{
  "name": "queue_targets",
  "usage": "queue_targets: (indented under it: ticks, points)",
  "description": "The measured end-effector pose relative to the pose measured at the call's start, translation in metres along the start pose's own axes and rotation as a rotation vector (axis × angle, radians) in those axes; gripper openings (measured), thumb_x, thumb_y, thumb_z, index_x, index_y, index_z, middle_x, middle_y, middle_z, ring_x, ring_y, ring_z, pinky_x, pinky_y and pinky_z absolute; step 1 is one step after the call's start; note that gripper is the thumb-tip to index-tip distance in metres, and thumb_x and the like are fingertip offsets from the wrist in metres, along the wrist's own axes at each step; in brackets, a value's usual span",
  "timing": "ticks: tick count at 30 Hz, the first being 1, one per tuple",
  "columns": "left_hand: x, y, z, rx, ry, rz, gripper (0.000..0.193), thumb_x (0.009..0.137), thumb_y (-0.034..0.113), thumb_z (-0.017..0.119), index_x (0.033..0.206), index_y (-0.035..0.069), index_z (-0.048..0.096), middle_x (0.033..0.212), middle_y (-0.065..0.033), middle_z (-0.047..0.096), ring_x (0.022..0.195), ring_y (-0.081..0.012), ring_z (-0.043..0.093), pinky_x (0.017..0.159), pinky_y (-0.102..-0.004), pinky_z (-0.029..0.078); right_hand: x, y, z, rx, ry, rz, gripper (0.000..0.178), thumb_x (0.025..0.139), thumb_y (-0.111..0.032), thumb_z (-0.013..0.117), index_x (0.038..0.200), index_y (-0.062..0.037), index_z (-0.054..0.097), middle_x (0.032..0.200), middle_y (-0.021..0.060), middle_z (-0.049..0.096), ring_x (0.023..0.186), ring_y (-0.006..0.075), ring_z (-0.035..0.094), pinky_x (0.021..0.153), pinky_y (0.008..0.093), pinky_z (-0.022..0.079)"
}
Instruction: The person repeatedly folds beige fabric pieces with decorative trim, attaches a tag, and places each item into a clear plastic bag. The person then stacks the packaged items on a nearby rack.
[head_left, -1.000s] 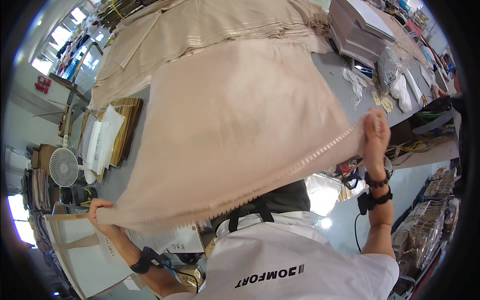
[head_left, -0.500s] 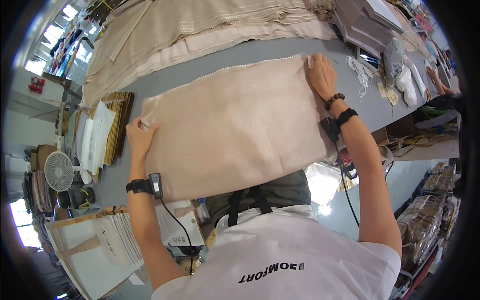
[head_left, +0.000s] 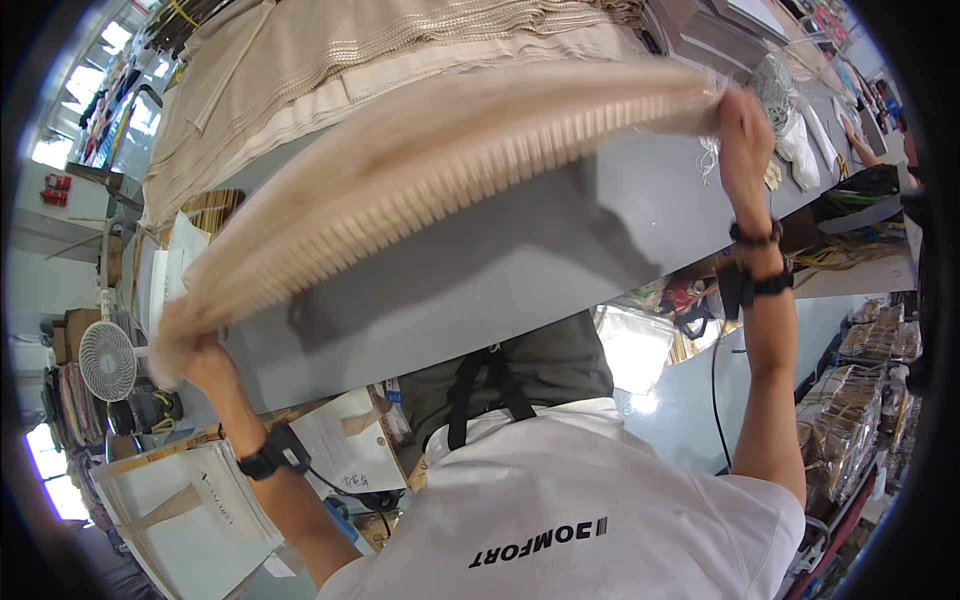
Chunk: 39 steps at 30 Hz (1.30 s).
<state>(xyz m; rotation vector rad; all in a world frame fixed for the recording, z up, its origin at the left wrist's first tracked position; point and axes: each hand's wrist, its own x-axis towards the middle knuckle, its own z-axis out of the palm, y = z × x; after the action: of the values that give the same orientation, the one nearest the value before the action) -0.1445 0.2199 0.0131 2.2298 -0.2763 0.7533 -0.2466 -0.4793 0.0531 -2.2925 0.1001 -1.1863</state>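
A beige cloth (head_left: 430, 165) hangs in the air above the grey table (head_left: 450, 290), stretched between my two hands and smeared by motion. Its pale ribbed-looking edge faces me, and its shadow falls on the tabletop. My left hand (head_left: 195, 345) is closed on one end, at the table's left side; its fingers are blurred. At the upper right, my right hand (head_left: 745, 140) is closed in a fist around the other end. Beyond the held piece, a layered stack of similar beige cloths (head_left: 350, 50) lies across the far side of the table.
At the left are brown card sheets (head_left: 217, 208), white papers (head_left: 185, 250) and a small white fan (head_left: 108, 360). White boxes (head_left: 735, 30) and plastic bags (head_left: 790, 130) sit at the far right. Another person's hand (head_left: 858, 138) shows beyond them. Wrapped bundles (head_left: 850, 410) fill a shelf at right.
The cloth was lying flat before me on the table; now it is lifted and swung away from me. My left hand moved left and nearer, my right hand moved right.
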Motion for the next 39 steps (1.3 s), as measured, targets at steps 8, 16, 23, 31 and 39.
queue_targets:
  ticks: [8,16,23,31,39]
  points:
    - [-0.099,-0.034,0.016,-0.114,-0.169,-0.283,0.027,0.103,0.016,0.061,0.118,-0.003,0.072,0.112,-0.0136,0.073,0.109,-0.0235,0.067,0.101,-0.0354,0.050,-0.099,0.013,-0.029,-0.024,-0.700,0.061,0.017,0.096,-0.018,0.077,0.106,-0.0035,0.078,0.120,0.0131,0.075,0.105,0.0285,0.071,0.093,0.0360,0.055]
    - [-0.058,-0.028,0.039,0.237,-0.262,-0.715,0.055,0.101,0.046,0.068,0.115,-0.006,0.074,0.098,-0.0130,0.076,0.093,-0.0173,0.068,0.087,-0.0287,0.051,-0.132,-0.102,0.073,0.354,-0.606,0.094,0.014,0.099,-0.014,0.073,0.096,-0.0007,0.076,0.087,0.0104,0.072,0.076,0.0184,0.070,0.067,0.0317,0.053]
    - [-0.036,-0.015,0.045,0.012,-0.221,-0.639,0.037,0.096,0.031,0.079,0.107,-0.005,0.075,0.092,-0.0088,0.076,0.085,-0.0138,0.068,0.075,-0.0260,0.051,-0.180,-0.234,0.178,1.131,-1.329,0.997,0.050,0.109,-0.040,0.058,0.132,0.0041,0.065,0.119,0.0161,0.072,0.103,0.0236,0.074,0.089,0.0354,0.062]
    - [-0.044,-0.001,0.029,-0.498,-0.049,-0.753,0.044,0.103,0.022,0.070,0.142,0.006,0.056,0.107,-0.0076,0.074,0.070,-0.0063,0.063,0.054,-0.0200,0.042,-0.193,-0.232,0.185,1.678,-0.904,1.587,0.068,0.109,-0.044,0.057,0.154,0.0034,0.039,0.150,0.0215,0.052,0.138,0.0346,0.055,0.116,0.0453,0.049]
    - [-0.075,-0.021,0.020,-0.332,-0.402,-0.640,0.050,0.103,0.016,0.069,0.149,0.007,0.055,0.098,-0.0014,0.072,0.066,-0.0025,0.052,0.050,-0.0187,0.036,-0.126,-0.064,0.062,1.134,-0.215,1.334,0.071,0.106,-0.058,0.046,0.150,-0.0020,0.048,0.150,0.0166,0.057,0.135,0.0342,0.058,0.111,0.0515,0.048]
